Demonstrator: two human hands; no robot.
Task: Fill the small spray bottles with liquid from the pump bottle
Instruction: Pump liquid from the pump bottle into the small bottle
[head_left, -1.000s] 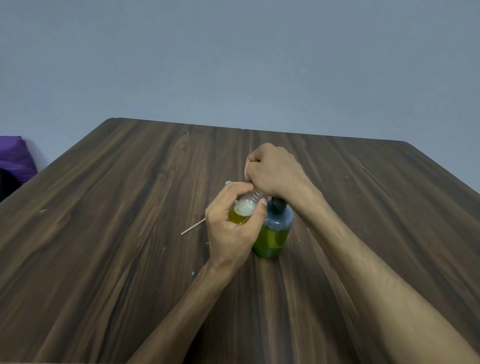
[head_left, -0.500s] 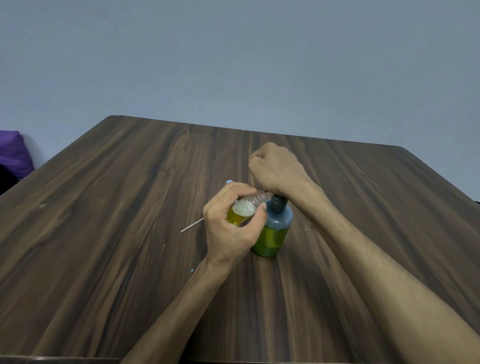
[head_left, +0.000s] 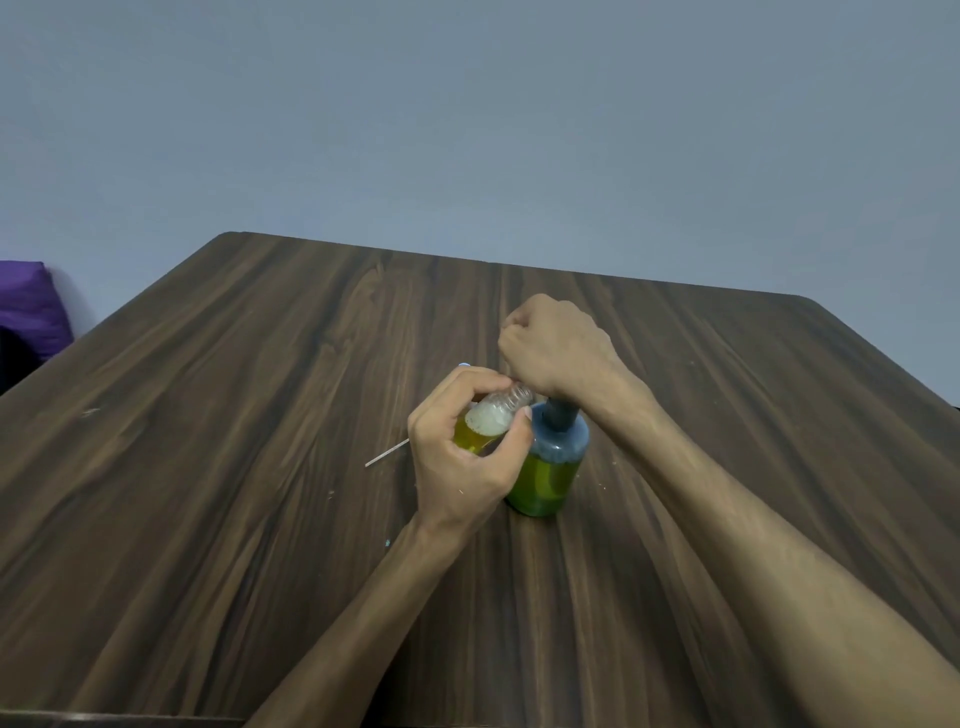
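Left hand (head_left: 462, 457) is gripping a small clear spray bottle (head_left: 491, 423), tilting its neck rightward under the green pump bottle (head_left: 553, 467), whose pump head the fisted right hand (head_left: 556, 348) is covering.

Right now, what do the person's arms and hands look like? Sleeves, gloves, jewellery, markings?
Both forearms are bare as far as the frame shows: no sleeves in view. The left hand and right hand wear no gloves. No watch, bracelet or wristband on either wrist, and no ring on the fingers that show. No tattoos or other markings visible. The right hand's fingers are mostly hidden from this view.
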